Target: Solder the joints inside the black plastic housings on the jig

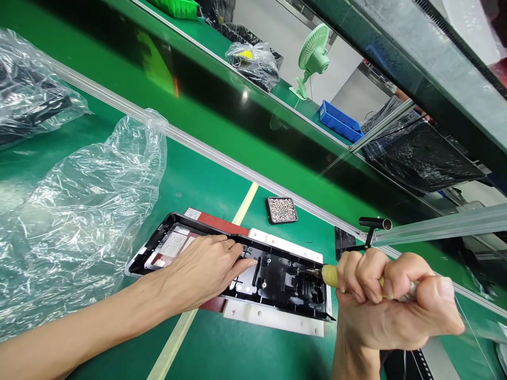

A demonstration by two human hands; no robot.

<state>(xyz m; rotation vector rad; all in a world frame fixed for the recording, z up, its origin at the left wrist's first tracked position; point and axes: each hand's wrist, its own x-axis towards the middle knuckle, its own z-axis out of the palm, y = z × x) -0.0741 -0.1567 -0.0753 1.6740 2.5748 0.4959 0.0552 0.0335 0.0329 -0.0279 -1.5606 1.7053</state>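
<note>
A long black plastic housing [277,279] lies open side up between white fixture blocks [273,317] on a reddish-brown board [213,304]. My left hand [212,264] rests across its middle, fingers outstretched over the far rim and thumb apart. My right hand [392,298] is wrapped round the yellow handle of what looks like a soldering iron [329,276]. Its metal tip points left into the housing's right end, where small posts and ribs show. Whether the tip touches is unclear. A small black tray [282,210] of tiny metal pieces sits behind the housing.
Clear plastic bags [91,211] cover the left of the green table [206,348]. A metal rail [222,161] runs behind the work. A tube holder [375,224] stands at right. Beyond are a green fan [315,53], a blue bin [340,121] and black bags [423,153].
</note>
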